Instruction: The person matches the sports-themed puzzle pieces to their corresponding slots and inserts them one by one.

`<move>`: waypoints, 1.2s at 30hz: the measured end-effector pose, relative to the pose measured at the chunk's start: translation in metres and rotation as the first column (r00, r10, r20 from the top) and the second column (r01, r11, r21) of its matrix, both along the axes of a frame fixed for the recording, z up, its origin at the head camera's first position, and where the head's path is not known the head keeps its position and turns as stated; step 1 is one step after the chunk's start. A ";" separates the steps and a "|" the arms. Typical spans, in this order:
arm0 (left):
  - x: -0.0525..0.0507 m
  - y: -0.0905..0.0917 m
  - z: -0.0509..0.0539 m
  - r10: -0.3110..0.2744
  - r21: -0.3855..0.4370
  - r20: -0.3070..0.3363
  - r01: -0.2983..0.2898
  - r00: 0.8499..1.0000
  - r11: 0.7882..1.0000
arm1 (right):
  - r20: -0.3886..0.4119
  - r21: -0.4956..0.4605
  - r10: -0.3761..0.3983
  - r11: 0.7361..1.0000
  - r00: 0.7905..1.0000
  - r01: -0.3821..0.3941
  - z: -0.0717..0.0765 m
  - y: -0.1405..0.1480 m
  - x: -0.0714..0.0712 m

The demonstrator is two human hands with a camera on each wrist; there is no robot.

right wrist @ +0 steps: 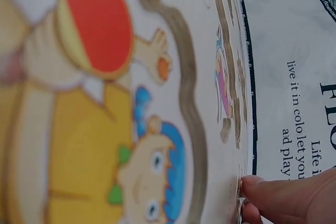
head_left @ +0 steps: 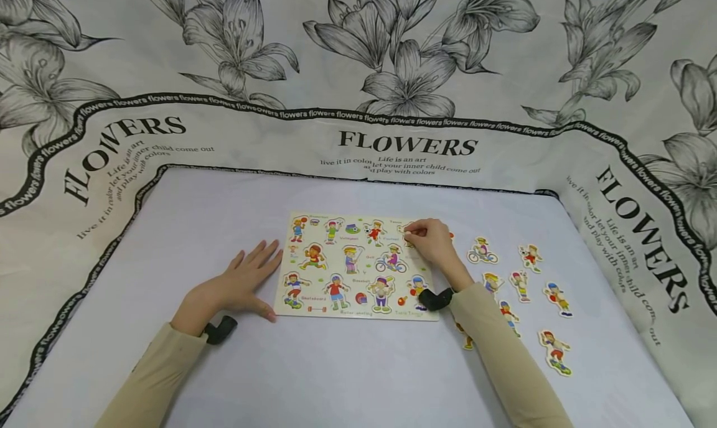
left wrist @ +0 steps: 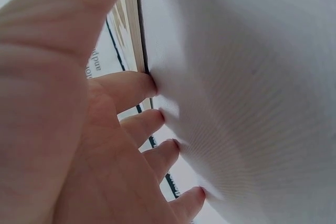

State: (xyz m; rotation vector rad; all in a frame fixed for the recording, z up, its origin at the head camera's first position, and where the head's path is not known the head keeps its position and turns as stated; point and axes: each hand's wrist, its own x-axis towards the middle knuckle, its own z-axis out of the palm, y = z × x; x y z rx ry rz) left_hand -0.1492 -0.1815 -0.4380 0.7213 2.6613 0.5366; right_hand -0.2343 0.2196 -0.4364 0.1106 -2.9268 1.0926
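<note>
My left hand (head_left: 238, 286) lies spread on the cloth, fingertips and thumb at the left edge of a pale picture board (head_left: 330, 280). Seen from the left wrist, the fingers (left wrist: 137, 88) are apart and hold nothing. Over the board's upper right corner, my right hand (head_left: 432, 246) has thumb and finger pinched on a small piece, mostly hidden by the hand, low at the figure there. The right wrist view shows those fingertips (right wrist: 242, 184) against the board's surface, beyond a large blue-haired figure (right wrist: 157, 177). Colourful sports figures fill the board in three rows.
Right of the board lie several loose cut-out figures, among them a cyclist (head_left: 482, 251), a footballer (head_left: 529, 257) and a skateboarder (head_left: 555, 352). My right forearm passes over some of them. White cloth (head_left: 358, 372) covers the table; flower-printed fabric (head_left: 409, 148) stands behind.
</note>
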 end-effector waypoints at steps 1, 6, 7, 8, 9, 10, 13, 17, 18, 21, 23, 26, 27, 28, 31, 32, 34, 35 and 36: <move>0.000 0.000 0.000 -0.002 0.003 -0.004 0.002 1.000 1.000 | 0.003 0.000 0.001 1.000 1.000 -0.001 0.000 0.000 0.000; 0.001 0.000 0.002 -0.002 0.003 -0.001 0.002 1.000 1.000 | 0.024 0.003 0.004 1.000 1.000 -0.004 0.002 -0.001 0.001; 0.001 0.000 0.003 -0.002 0.005 -0.002 0.002 1.000 1.000 | 0.028 0.003 0.007 1.000 1.000 -0.007 0.002 -0.001 0.001; 0.001 0.000 0.003 0.000 0.003 0.001 0.000 1.000 1.000 | 0.032 0.003 0.013 1.000 0.999 -0.013 0.003 -0.001 0.001; 0.002 0.000 0.003 0.000 0.004 -0.002 0.000 1.000 1.000 | 0.038 0.002 0.019 1.000 0.999 -0.019 0.004 0.000 0.001; 0.002 0.000 0.003 0.000 0.004 -0.004 0.000 1.000 1.000 | 0.046 0.000 0.024 1.000 0.999 -0.024 0.005 0.000 0.001; 0.001 0.000 0.003 0.001 -0.002 -0.004 -0.001 1.000 1.000 | 0.068 -0.009 0.050 0.999 0.996 -0.049 0.009 0.004 0.000; 0.001 0.000 0.003 0.004 -0.005 -0.005 -0.004 1.000 1.000 | 0.069 -0.006 0.066 0.998 0.995 -0.066 0.016 0.011 -0.002; 0.001 0.001 0.003 0.004 -0.004 -0.004 -0.004 1.000 1.000 | 0.060 -0.001 0.065 0.998 0.996 -0.066 0.017 0.013 -0.002; 0.001 0.001 0.004 0.005 -0.001 -0.008 -0.005 1.000 1.000 | 0.037 0.013 0.051 0.999 0.998 -0.052 0.022 0.019 -0.002; 0.001 0.001 0.004 0.004 0.003 -0.009 -0.004 1.000 1.000 | 0.031 0.020 0.035 0.999 0.999 -0.035 0.025 0.023 -0.002; 0.001 0.001 0.004 0.001 0.006 -0.011 -0.001 1.000 1.000 | 0.019 0.027 0.024 0.999 1.000 -0.025 0.030 0.030 -0.001; 0.001 0.001 0.003 0.001 0.008 -0.011 -0.001 1.000 1.000 | 0.012 0.032 0.022 0.999 1.000 -0.023 0.031 0.032 -0.001; 0.001 0.000 0.003 0.000 0.008 -0.011 0.000 1.000 1.000 | 0.008 0.038 0.020 0.999 1.000 -0.020 0.032 0.034 -0.001; 0.001 0.000 0.002 0.001 0.009 -0.009 -0.001 1.000 1.000 | 0.002 0.040 0.013 0.999 1.000 -0.013 0.036 0.042 -0.001; 0.000 0.000 0.001 0.002 0.008 -0.010 -0.002 1.000 1.000 | 0.003 0.046 0.008 0.999 1.000 -0.008 0.037 0.044 -0.001; 0.000 0.000 0.001 0.004 0.004 -0.009 -0.004 1.000 1.000 | 0.010 0.053 -0.001 0.999 1.000 0.000 0.038 0.048 0.000; 0.000 0.000 0.001 0.005 0.004 -0.009 -0.004 1.000 1.000 | 0.013 0.056 -0.002 0.998 1.000 0.002 0.038 0.051 0.000; 0.000 0.000 0.001 0.005 0.003 -0.008 -0.005 1.000 1.000 | 0.015 0.061 -0.002 0.998 1.000 0.001 0.038 0.053 0.000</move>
